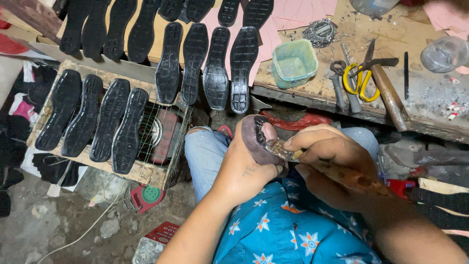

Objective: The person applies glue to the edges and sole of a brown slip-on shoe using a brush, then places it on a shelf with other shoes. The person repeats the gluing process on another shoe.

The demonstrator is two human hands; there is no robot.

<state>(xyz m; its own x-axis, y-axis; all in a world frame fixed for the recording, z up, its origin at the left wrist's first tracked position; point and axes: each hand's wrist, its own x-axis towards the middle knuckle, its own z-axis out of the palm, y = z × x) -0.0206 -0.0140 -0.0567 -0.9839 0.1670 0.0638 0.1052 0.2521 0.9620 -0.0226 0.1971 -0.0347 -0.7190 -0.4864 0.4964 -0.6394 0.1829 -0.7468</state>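
- Left hand [244, 168]: fingers wrapped around a dark shoe upper [254, 139], held over the lap, toe end pointing away toward the workbench [312, 88].
- Right hand [332, 164]: closed on a brush [283, 149], tip touching the upper's near edge.
- Brush's long axis runs right-to-left, crossing the upper.
- Black soles [217, 68] lie well apart.

A cobbler's workshop: rows of black shoe soles [215, 68] at eleven o'clock, hammer [388, 95] and pliers [359, 80] at two o'clock.
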